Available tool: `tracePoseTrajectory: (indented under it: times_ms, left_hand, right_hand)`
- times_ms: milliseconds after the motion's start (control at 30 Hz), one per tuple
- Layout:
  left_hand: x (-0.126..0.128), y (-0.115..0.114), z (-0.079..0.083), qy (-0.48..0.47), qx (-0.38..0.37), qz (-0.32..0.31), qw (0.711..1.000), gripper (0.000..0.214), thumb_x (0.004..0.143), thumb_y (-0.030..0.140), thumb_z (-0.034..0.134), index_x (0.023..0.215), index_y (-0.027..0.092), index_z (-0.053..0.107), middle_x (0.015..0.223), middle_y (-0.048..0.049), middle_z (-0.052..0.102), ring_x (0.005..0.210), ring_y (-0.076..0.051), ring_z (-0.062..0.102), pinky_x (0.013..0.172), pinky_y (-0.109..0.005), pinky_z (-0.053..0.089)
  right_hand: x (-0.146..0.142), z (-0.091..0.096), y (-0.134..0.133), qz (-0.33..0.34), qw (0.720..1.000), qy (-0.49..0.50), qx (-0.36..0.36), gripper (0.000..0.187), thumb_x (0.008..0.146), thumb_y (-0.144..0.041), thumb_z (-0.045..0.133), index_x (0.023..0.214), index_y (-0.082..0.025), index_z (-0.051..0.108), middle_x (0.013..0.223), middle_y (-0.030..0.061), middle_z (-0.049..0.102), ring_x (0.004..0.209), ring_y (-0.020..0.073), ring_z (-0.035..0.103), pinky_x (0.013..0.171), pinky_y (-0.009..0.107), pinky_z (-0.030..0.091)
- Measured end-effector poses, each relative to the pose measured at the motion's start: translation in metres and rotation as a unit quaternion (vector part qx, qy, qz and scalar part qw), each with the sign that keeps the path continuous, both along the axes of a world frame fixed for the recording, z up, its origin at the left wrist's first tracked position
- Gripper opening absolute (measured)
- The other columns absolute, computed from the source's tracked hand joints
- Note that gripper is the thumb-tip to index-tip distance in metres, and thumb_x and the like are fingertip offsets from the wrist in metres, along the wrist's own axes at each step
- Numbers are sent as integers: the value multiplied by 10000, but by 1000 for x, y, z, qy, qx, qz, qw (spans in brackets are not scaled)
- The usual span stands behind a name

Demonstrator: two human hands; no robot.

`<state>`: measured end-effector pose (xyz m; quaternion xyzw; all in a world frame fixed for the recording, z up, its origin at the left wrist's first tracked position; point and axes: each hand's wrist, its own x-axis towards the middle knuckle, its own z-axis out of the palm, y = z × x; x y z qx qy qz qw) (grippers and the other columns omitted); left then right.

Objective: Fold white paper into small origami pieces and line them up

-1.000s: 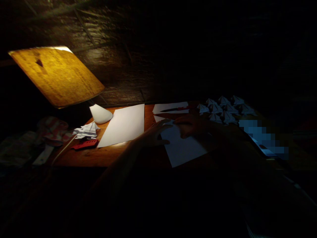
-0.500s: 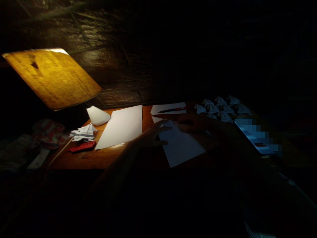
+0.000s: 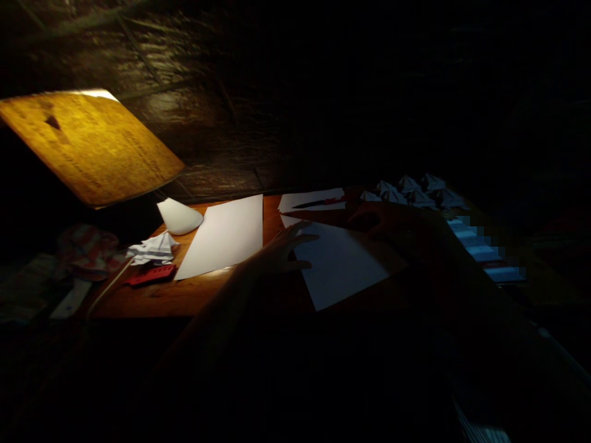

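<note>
A sheet of white paper (image 3: 341, 264) lies slanted on the wooden table, dimly lit. At its left edge rests my left hand (image 3: 289, 249), fingers spread apart and touching the paper. Over the sheet's far right part is my right hand (image 3: 376, 218), in deep shadow. Its fingers look bent, but darkness hides whether they grip anything. Just beyond the sheet, a knife (image 3: 318, 202) with a dark blade and reddish handle lies on more white paper (image 3: 289, 200).
Left stands a lamp with a yellow shade (image 3: 96, 147) and white base (image 3: 179, 216), beside a larger white sheet (image 3: 226, 237). A red object (image 3: 152, 275) and crumpled or folded paper (image 3: 154, 248) lie nearby. Several folded paper pieces (image 3: 418, 195) and a lit screen (image 3: 480, 243) are right.
My right hand has moved to the right and slightly away over the sheet. My left hand keeps its place on the paper. The view has turned slightly.
</note>
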<state>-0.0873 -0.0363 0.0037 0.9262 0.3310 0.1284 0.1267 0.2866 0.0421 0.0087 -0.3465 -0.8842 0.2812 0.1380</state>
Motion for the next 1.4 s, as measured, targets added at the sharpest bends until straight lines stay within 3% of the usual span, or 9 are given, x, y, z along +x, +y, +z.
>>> tracePoseTrajectory:
  times_ms: [300, 533, 800, 1000, 1200, 1400]
  left_hand:
    - [-1, 0, -2, 4, -3, 6, 1000, 700, 912, 557, 746, 1530, 321, 518, 1716, -115, 274, 1560, -399, 332, 1259, -646, 345]
    - [-3, 7, -7, 6, 3, -7, 1000, 741, 906, 578, 742, 1558, 344, 477, 1719, -104, 272, 1568, -394, 314, 1272, -651, 311]
    - [-5, 10, -11, 3, 8, -7, 1000, 747, 902, 606, 733, 1558, 350, 484, 1722, -99, 267, 1577, -388, 296, 1277, -648, 297]
    - [-4, 8, -6, 13, 10, -11, 1000, 746, 918, 638, 696, 1561, 325, 484, 1719, -121, 268, 1583, -392, 287, 1281, -642, 288]
    - [-4, 9, -7, 14, 16, -11, 1000, 738, 920, 629, 699, 1561, 335, 482, 1722, -112, 266, 1595, -386, 260, 1284, -642, 284]
    - [-6, 12, -10, 22, 30, -22, 999, 743, 929, 599, 703, 1573, 320, 460, 1730, -118, 238, 1599, -392, 245, 1291, -651, 253]
  right_hand:
    - [14, -3, 12, 15, 999, -17, 45, 770, 649, -553, 885, 1355, -285, 740, 1346, 104, 694, 1259, 371, 617, 1175, 533, 425]
    - [25, 0, 6, 8, 995, -25, 91, 731, 725, -636, 847, 1383, -345, 716, 1398, 90, 649, 1333, 364, 576, 1218, 560, 384]
    - [27, -15, 18, -22, 996, -38, 74, 814, 618, -604, 914, 1364, -338, 727, 1569, 82, 548, 1472, 421, 465, 1250, 600, 326]
    - [15, -21, 23, -55, 993, -34, 98, 783, 703, -597, 856, 1408, -301, 687, 1677, 100, 420, 1557, 408, 353, 1276, 617, 256]
    - [8, -21, 16, -64, 991, -54, 100, 986, 594, -699, 901, 1440, -252, 659, 1693, 150, 378, 1567, 448, 313, 1282, 643, 227]
    - [26, -12, 13, -28, 995, -65, 76, 947, 706, -673, 838, 1520, -261, 586, 1711, 122, 350, 1590, 405, 282, 1305, 584, 220]
